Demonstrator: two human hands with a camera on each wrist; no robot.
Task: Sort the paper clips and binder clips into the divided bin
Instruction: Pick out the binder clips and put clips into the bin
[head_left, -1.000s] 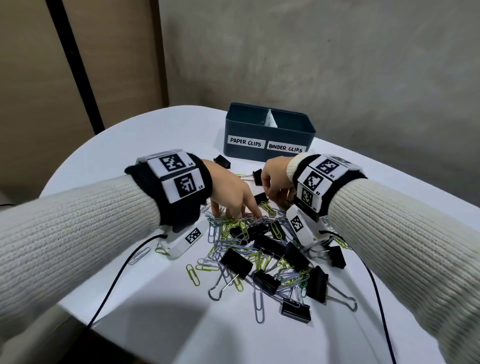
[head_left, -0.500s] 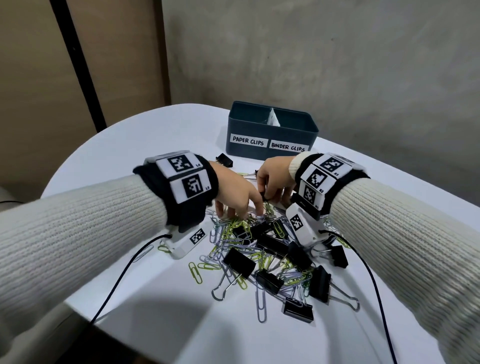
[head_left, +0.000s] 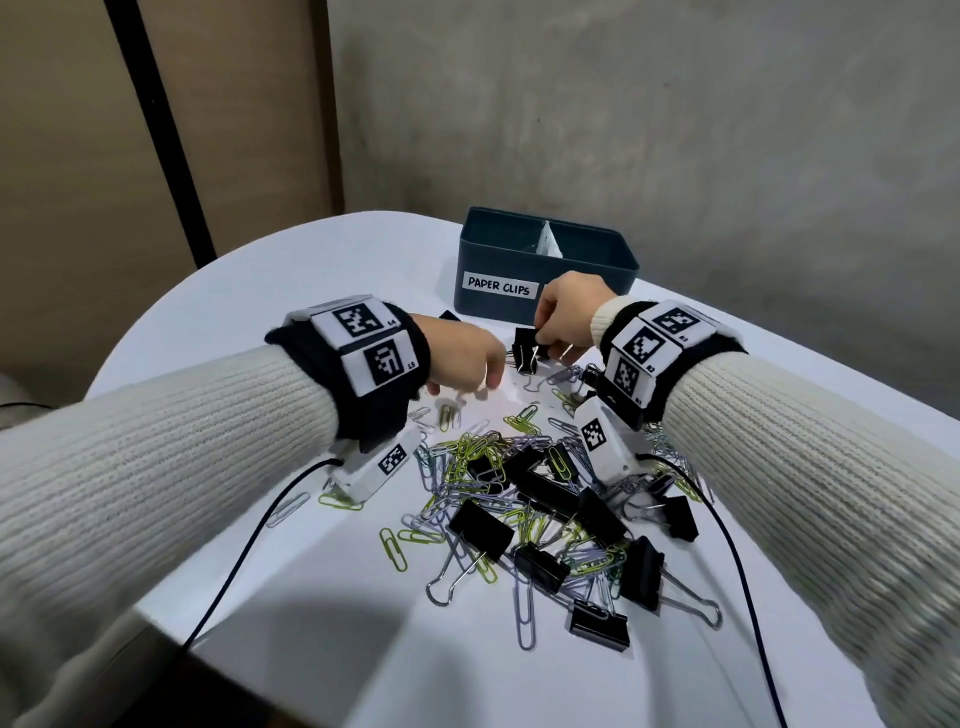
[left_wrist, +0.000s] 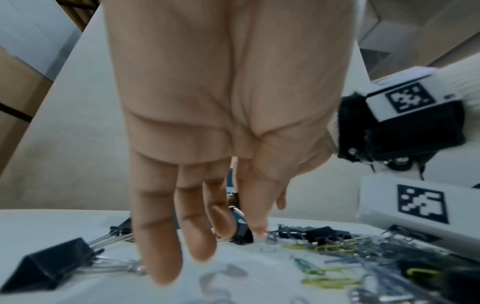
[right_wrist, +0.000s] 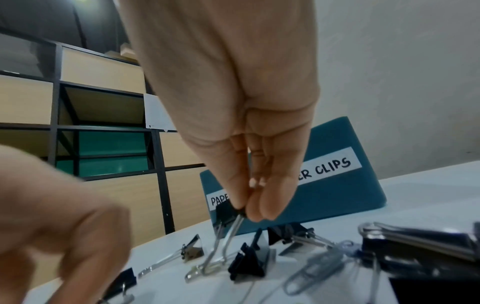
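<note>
A: White counter (head_left: 322, 270), concrete wall behind. Where's your right hand (head_left: 563, 317)?

B: Pinching a black binder clip (head_left: 525, 349) above the pile (head_left: 524, 499), just before the divided bin (head_left: 587, 260).

A: Your left hand (head_left: 462, 358)?

B: Fingers loose over paper clips, holding nothing.

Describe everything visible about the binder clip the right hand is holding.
The binder clip has a black body that looks like folded metal, with two silvery wire handles. The right hand pinches its body from above between fingertips, so the handles hang down toward the white table. It sits in front of the blue divided bin, near the PAPER CLIPS label, beyond the mixed pile. Whether the handle tips touch the table cannot be told.
</note>
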